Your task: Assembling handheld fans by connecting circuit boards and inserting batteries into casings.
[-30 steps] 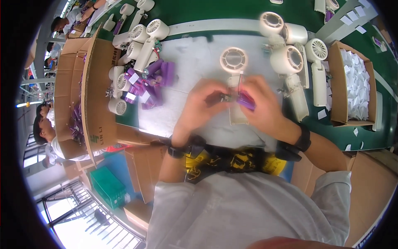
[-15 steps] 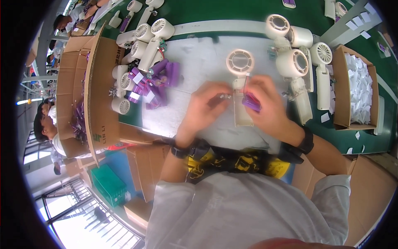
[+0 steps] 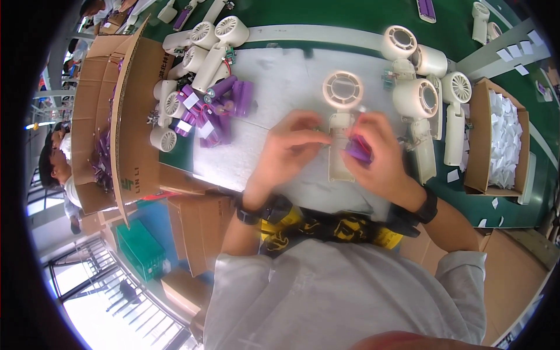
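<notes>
A cream handheld fan housing (image 3: 343,89) lies on the white mat in front of me, its round head away from me and its hollow handle (image 3: 340,169) toward me. My right hand (image 3: 378,153) is closed around a purple battery pack (image 3: 359,151) with a red wire, just over the handle's right edge. At the handle's left side is my left hand (image 3: 293,146), fingers curled and tips drawn together; a small piece seems to be at them, too blurred to name. Several purple battery packs (image 3: 217,116) lie heaped on the mat to the left.
Cream fan parts stand left (image 3: 207,64) and right (image 3: 415,96) of the mat (image 3: 274,81). A carton (image 3: 137,128) holding purple packs is at far left; a carton (image 3: 477,169) of white paper pieces is at right. Other people are at far left.
My left fingertips have come closer to the handle's left edge. My right hand keeps the battery pack beside the handle, tilted slightly differently. The whole view has shifted a little.
</notes>
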The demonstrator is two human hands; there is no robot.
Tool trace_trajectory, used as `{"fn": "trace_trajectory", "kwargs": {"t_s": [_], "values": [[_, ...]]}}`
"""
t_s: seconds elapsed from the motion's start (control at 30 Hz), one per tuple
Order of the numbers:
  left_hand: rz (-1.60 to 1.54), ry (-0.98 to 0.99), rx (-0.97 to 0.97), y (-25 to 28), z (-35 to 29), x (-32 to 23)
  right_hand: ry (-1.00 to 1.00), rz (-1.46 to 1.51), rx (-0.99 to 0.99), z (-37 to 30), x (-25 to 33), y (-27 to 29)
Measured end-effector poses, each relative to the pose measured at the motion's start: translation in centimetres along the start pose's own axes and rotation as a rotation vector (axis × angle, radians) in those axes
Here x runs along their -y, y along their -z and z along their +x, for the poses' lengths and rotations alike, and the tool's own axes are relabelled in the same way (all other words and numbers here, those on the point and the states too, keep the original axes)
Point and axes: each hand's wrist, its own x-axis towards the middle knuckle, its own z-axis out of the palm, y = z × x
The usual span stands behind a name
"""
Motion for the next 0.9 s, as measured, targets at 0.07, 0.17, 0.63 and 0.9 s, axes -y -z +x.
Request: {"fn": "trace_trajectory", "kwargs": {"t_s": [0.07, 0.17, 0.63, 0.9], "values": [[-0.038, 0.051, -0.007, -0.2, -0.2, 0.1, -0.036, 0.030, 0.022, 0.0, 0.3, 0.3], [-0.065, 0.077, 0.006, -0.3, -0.3, 0.0, -0.016, 0.055, -0.036, -0.5, 0.0, 0.0], [-0.333, 0.173, -0.071, -1.5, -0.4, -0.6, 0.112, -0.048, -0.019, 0.0, -0.1, 0.1], [-0.527, 0.160, -0.116, -1.2, -0.9, -0.4, -0.108, 0.203, -0.124, -0.6, 0.1, 1.1]]}}
